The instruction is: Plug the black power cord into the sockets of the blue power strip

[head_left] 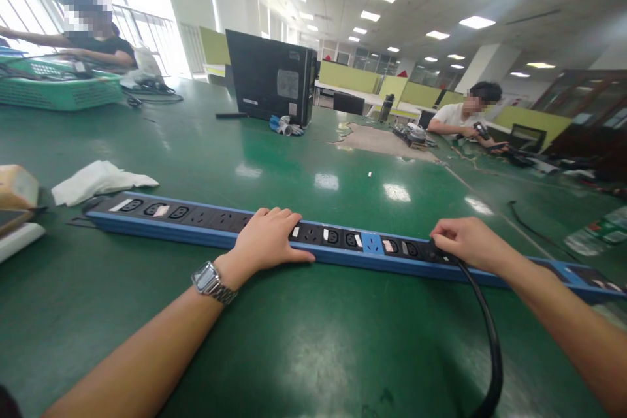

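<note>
A long blue power strip [169, 228] with black socket faces lies across the green table, running from left to right. My left hand [267, 238] grips it left of the middle, with the fingers over the far edge and the thumb along the near side. A wristwatch [208, 278] is on that wrist. Farther right, my right hand [463, 238] is closed round a black plug [435, 250] at one of the sockets, mostly covered by the fingers. From it a thick black cable [490, 333] curves down toward the near edge. How deep the plug sits cannot be seen.
Behind the strip stand a black computer case [264, 75] and a blue-grey glove [287, 125]. White tissue [100, 181] and a green basket [59, 91] are at left. A plastic bottle [597, 232] lies at right. Two other people sit at the table's far sides.
</note>
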